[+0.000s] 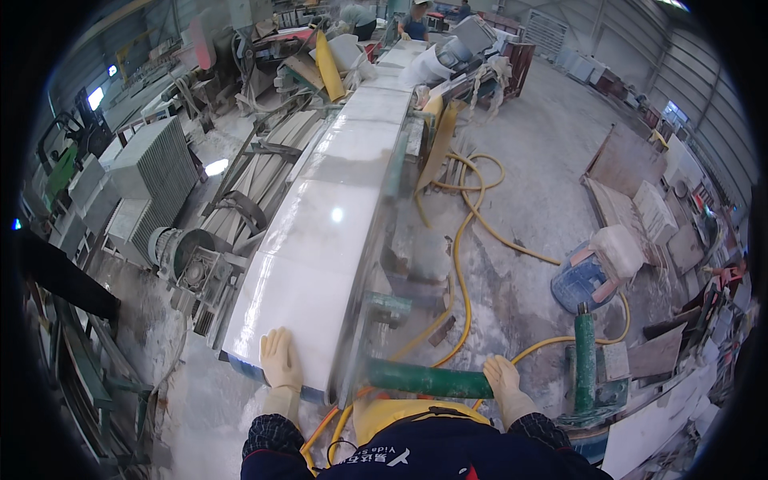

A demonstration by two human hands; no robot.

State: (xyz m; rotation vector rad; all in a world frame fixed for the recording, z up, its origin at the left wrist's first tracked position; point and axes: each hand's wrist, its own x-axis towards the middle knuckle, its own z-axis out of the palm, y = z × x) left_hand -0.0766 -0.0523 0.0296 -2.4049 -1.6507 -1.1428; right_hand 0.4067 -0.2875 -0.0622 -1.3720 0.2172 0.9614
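Observation:
A row of glossy white stone slabs (pixel 316 216) lies end to end along a long conveyor bed that runs away from me. My left hand (pixel 280 360), in a cream rubber glove, lies flat on the nearest slab close to its front edge, fingers stretched out. A thick green pipe (pixel 428 379) extends sideways from the conveyor's near right side. My right hand (pixel 502 378), gloved the same way, is closed over the pipe's right end; its fingertips are partly hidden. Below my hands a yellow apron (pixel 420 406) shows at my waist.
Left of the conveyor stands a dusty motor (pixel 192 264), with a stack of upright slabs (pixel 152 172) behind it. Yellow hoses (pixel 460 264) loop across the floor on the right. A blue drum (pixel 580 278) and an upright green post (pixel 585 360) stand there. A person (pixel 415 24) is at the far end.

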